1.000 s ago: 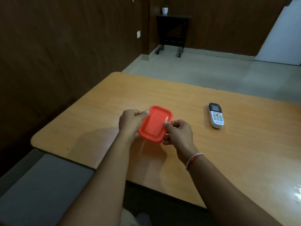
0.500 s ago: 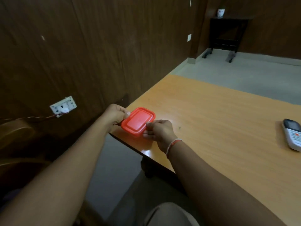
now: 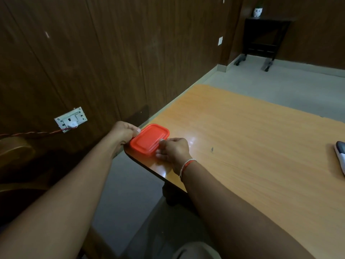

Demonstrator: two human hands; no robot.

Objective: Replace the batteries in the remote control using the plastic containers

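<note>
Early stage: left hand [image 3: 124, 132] and right hand [image 3: 173, 151] clamp opposite edges of the red-lidded plastic container [image 3: 149, 140], lid on, at the table [image 3: 242, 146] corner; remote control [image 3: 340, 156] untouched, far right of the container.

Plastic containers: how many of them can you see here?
1. A red-lidded plastic container sits at the near left corner of the wooden table, gripped by the left hand and right hand. Others may lie outside the picture.
</note>
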